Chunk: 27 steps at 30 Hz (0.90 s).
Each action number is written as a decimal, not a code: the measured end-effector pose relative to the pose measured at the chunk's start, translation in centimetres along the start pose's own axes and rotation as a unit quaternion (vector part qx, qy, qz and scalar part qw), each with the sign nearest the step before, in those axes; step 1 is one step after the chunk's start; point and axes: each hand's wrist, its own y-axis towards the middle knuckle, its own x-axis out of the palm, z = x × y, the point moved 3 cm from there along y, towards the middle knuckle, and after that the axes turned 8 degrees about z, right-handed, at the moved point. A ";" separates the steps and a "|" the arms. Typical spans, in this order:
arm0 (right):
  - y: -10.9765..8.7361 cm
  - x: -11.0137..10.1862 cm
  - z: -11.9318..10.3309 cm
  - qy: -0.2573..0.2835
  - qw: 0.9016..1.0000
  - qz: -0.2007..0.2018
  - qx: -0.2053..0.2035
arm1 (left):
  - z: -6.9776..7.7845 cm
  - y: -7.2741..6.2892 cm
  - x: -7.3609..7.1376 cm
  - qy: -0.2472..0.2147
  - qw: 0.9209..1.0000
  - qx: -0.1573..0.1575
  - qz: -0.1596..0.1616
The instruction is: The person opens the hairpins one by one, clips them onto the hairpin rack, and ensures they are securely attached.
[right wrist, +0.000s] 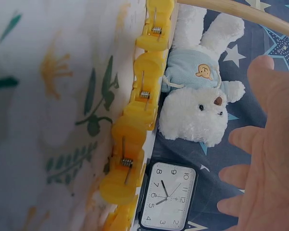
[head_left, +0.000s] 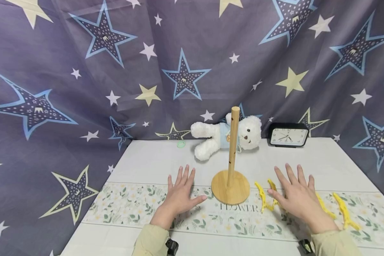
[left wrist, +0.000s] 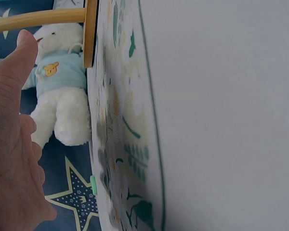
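Left hand [head_left: 180, 197] left of the stand [head_left: 233, 156], right hand [head_left: 297, 199] right of it by the clips [head_left: 344, 212]; my fingers spread, nothing gripped. Probably ready pose; picking clips calls for a pinch.

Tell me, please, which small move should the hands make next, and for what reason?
Probably the right hand should reach down and pinch one of the yellow clips. Its spread fingers hold nothing, and the clips lie nearer to it than to the left hand, which is also empty. Nothing hangs on the wooden stand yet.
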 end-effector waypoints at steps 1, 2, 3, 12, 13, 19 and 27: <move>0.0 -0.1 0.0 0.001 1.000 -0.002 0.001 | 0.1 0.0 -0.1 0.000 1.000 0.000 -0.004; -0.1 -0.1 0.0 0.002 1.000 -0.003 0.003 | 0.1 0.1 -0.1 0.000 1.000 0.001 -0.005; -0.1 -0.2 0.0 0.003 1.000 -0.004 0.004 | 0.2 0.1 -0.2 -0.001 1.000 0.003 -0.006; -1.0 -1.6 1.1 0.014 0.999 -0.033 0.023 | 1.2 1.0 -0.1 -0.016 0.999 0.017 -0.045; -1.1 -1.8 1.4 0.018 0.999 -0.039 0.027 | 1.4 1.2 0.1 -0.017 0.998 0.020 -0.052; -2.5 -3.0 4.0 0.023 0.999 -0.032 0.034 | 2.4 1.9 1.6 -0.012 0.992 0.050 -0.119; -4.7 -3.8 8.4 -0.002 0.998 -0.006 0.055 | 3.7 3.1 2.5 -0.056 0.980 0.038 -0.185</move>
